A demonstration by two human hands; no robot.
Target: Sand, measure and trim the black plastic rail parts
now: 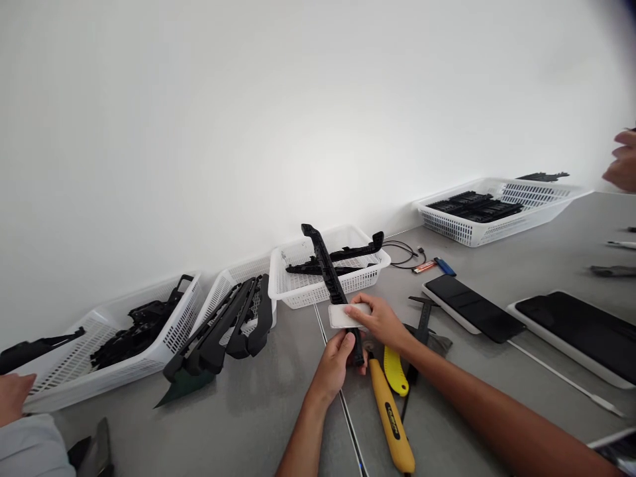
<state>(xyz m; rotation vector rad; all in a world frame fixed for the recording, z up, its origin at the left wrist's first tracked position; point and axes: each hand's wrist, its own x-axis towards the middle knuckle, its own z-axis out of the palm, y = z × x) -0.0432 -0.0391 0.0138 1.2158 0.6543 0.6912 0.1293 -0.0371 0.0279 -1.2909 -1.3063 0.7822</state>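
Note:
A long black plastic trim piece with a bent upper end slants up from the table. My left hand is closed around its lower end. In my right hand is a flat white rectangular pad, laid across the trim piece just above my left fingers and pressed by the thumb or fingers. The pad hides part of the strip. Below my right forearm lie a yellow-handled tool and a bright yellow utility knife. A dark caliper rests beyond the forearm.
White baskets hold black parts: one behind my hands, others at left and far right. Long trims overhang another basket. Phones, a black cable and a white cable lie right. Co-workers' hands show at both edges.

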